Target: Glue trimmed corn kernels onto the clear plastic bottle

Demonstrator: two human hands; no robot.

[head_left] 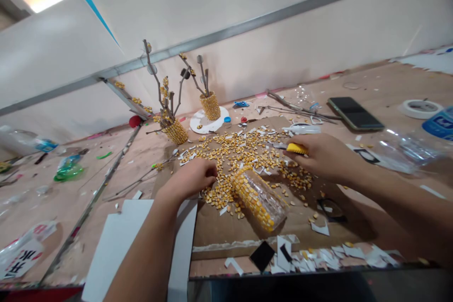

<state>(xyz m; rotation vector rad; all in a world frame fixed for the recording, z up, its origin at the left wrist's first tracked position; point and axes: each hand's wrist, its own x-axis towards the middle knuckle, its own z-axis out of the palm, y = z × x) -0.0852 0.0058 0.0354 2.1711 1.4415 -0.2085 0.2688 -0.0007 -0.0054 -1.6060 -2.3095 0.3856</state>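
My right hand (313, 155) is closed on a yellow-handled utility knife (296, 148), its grey end pointing left over the loose corn kernels (247, 151). Fingers curled down, my left hand (196, 177) rests at the left edge of the kernel pile; whatever it pinches is hidden. Between the hands a clear plastic bottle piece (264, 198) lies tilted on its side on the cardboard (226, 238). Rows of yellow kernels cover its left side and upper rim, while bare plastic shows on the right. Just behind my right hand lies a white glue bottle (304, 129).
Two kernel-covered pots, the left pot (176, 131) and right pot (211, 106), hold upright twigs at the back. A phone (355, 113), tape roll (421, 108) and clear bottle (406, 148) lie right. Paper scraps (329, 259) line the front edge; white board (120, 240) lies left.
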